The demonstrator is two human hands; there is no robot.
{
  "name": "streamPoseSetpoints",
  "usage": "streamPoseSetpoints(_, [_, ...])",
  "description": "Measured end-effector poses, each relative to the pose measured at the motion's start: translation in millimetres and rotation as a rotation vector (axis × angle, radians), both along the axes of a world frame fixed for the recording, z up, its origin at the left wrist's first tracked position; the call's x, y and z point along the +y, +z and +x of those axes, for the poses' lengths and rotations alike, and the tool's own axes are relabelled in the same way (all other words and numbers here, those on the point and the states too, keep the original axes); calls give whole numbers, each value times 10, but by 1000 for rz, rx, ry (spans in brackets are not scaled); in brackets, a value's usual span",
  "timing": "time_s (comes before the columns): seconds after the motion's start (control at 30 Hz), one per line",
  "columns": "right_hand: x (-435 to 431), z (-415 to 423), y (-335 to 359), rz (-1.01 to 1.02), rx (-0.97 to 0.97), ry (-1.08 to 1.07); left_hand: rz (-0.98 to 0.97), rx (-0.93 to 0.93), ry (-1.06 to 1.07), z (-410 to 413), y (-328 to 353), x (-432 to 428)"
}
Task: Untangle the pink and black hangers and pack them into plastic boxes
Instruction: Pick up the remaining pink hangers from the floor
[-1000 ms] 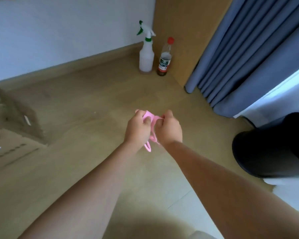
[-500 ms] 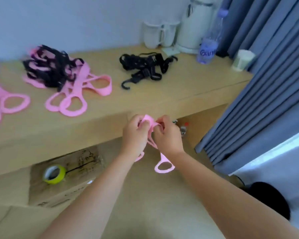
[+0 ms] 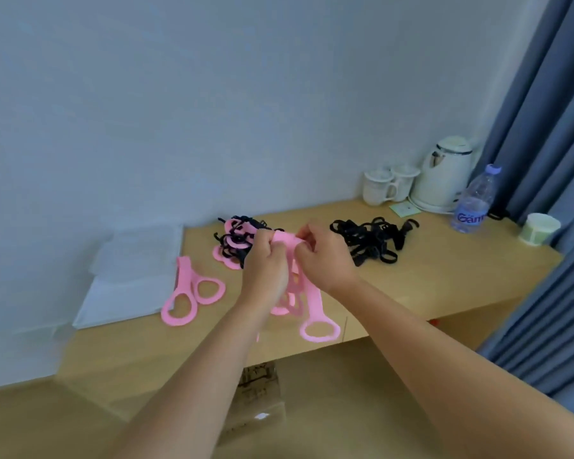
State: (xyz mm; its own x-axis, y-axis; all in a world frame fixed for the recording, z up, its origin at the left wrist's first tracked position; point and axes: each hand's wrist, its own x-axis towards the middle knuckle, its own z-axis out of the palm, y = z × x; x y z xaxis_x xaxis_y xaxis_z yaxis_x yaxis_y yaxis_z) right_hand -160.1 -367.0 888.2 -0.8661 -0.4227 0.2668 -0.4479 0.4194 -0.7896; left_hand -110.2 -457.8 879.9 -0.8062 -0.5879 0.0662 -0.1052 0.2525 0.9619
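Left hand (image 3: 265, 260) and right hand (image 3: 325, 256) hold a pink hanger (image 3: 313, 301) above the counter (image 3: 444, 276), fingers (image 3: 307, 231) pinched on its top end, probably to pull it free, ring dangling; plastic boxes (image 3: 130, 276) lie left.

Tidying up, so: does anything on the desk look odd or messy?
Yes. Behind the left hand, a pile of pink and black hangers lies knotted together on the desk; the black pile right of it is tangled too.

Both forearms bare, uncovered from wrist to the frame edge. Left hand (image 3: 266, 264) and right hand (image 3: 325, 257) bare too; fingers slightly motion-blurred.
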Motion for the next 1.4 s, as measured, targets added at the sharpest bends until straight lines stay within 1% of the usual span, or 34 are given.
streamPoseSetpoints(0.1, [-200, -119, 82, 38, -15, 101, -11, 5, 42, -31, 47, -167])
streamPoseSetpoints(0.3, [-533, -412, -1, -77, -146, 266, 206, -13, 126, -181, 161, -440])
streamPoseSetpoints(0.33, [-593, -466, -15, -90, -171, 302, 194, -38, 136, -203, 175, -482])
streamPoseSetpoints(0.4, [-689, -576, -41, -113, -207, 372, 96, -81, 152, -233, 187, -554])
streamPoseSetpoints(0.5, [-854, -780, -123, -110, -210, 448, -29, -91, 219, -308, 182, -671])
streamPoseSetpoints(0.57, [-968, -886, -215, -41, -173, 495, -108, -128, 276, -343, 141, -777])
streamPoseSetpoints(0.63, [-1083, -954, -305, 41, -157, 607, -160, -184, 304, -342, 110, -878])
streamPoseSetpoints(0.73, [-1272, -989, -354, 98, -212, 791, -204, -218, 320, -309, 85, -1018])
streamPoseSetpoints(0.8, [-1413, -969, -351, 134, -217, 846, -217, -224, 350, -279, 71, -1145])
streamPoseSetpoints(0.87, [-1580, -913, -366, 143, -235, 838, -193, -216, 401, -256, 42, -1288])
streamPoseSetpoints(0.97, [-1857, -797, -458, 169, -349, 816, -108, -175, 462, -263, -40, -1533])
streamPoseSetpoints(1.07, [-2142, -775, -616, 161, -543, 777, -83, -232, 470, -333, -212, -1859])
streamPoseSetpoints(1.13, [-2344, -834, -744, 177, -607, 726, -51, -263, 466, -412, -366, -2088])
streamPoseSetpoints(1.3, [-2804, -1021, -1159, 351, -552, 600, 110, -310, 417, -653, -822, -2568])
streamPoseSetpoints(1.4, [-2994, -1110, -1379, 427, -530, 550, 88, -352, 380, -794, -1061, -2761])
